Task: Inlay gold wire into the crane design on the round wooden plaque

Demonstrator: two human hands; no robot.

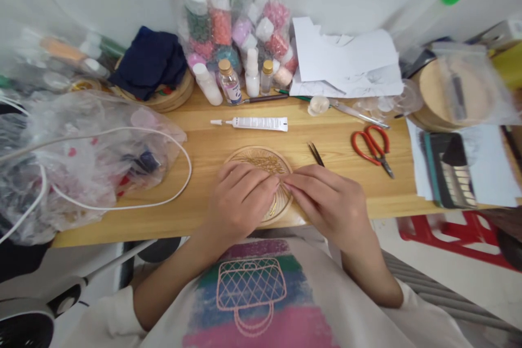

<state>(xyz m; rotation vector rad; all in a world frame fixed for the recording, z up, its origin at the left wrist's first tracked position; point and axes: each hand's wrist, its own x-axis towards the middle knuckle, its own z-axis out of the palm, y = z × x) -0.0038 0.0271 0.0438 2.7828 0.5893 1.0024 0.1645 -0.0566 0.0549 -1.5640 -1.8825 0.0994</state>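
A round disc (261, 153) with a pattern of fine radiating lines and gold-coloured thin pieces on it lies near the table's front edge. Over its left and middle part is my left hand (244, 196), fingers bent and fingertips pinched together. My right hand (332, 201) comes in from the right, thumb and forefinger pinched at the disc's right side. The fingertips of both hands nearly meet; whatever is between them is too small to make out. Dark tweezers (316, 154) lie just behind my right hand.
Behind the disc lies a white tube (260, 123). Red-handled pliers (373, 147) are on the right, beside a phone-like object (452, 168) on papers. Bottles (230, 84) and bagged jars line the wall. A plastic bag (101, 157) and white cable (190, 168) cover the left.
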